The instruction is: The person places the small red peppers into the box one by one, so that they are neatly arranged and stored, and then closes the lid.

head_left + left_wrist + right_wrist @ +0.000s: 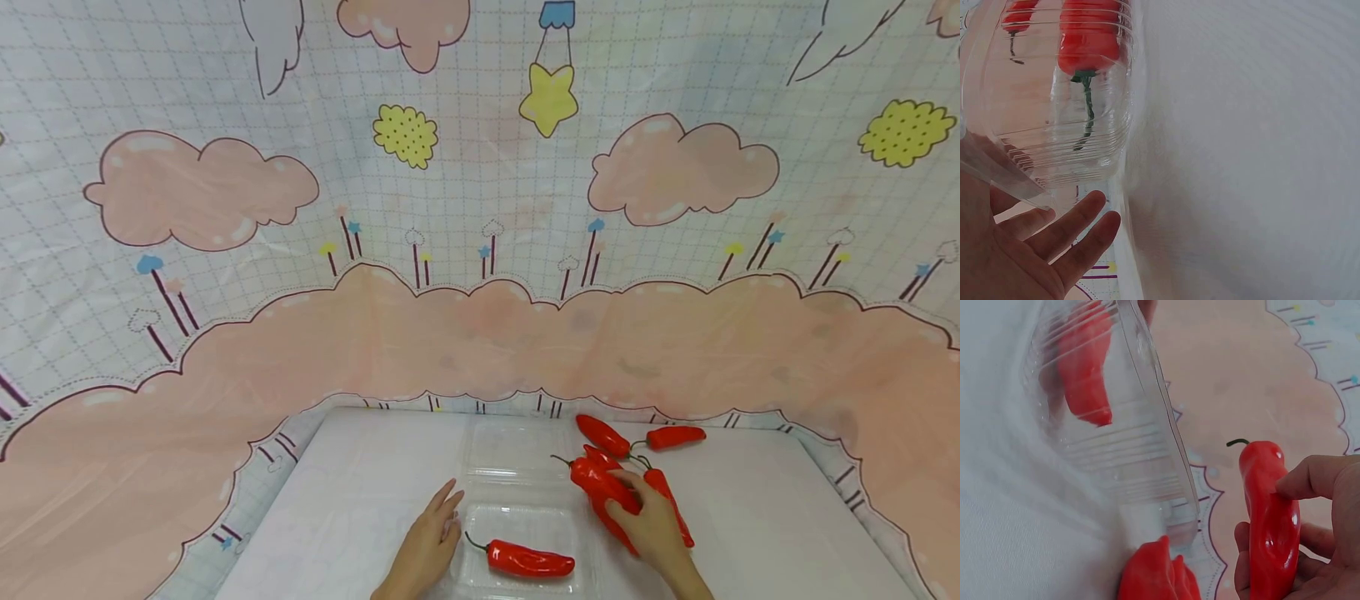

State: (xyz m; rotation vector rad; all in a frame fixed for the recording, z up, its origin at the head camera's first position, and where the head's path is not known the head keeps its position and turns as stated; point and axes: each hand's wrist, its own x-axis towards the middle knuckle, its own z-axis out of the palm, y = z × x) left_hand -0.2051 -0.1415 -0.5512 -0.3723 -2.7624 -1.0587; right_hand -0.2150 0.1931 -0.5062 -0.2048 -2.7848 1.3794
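The right hand point(654, 521) grips one pepper point(1269, 487) by the loose peppers point(675, 437) on the table point(780, 508), right of the clear box point(540, 525) holding a single pepper point(531, 560), with the left hand point(423, 542), fingers extended, at its left edge.

From above the near side of the desk point(757, 517), the head view looks forward and down, wide enough to include the patterned cloth point(480, 342) beyond. Both wrist views sit low and close, tilted sideways, the left facing the clear container point(525, 521) from its left, the right from its right; all three share the red pepper point(531, 560) inside.
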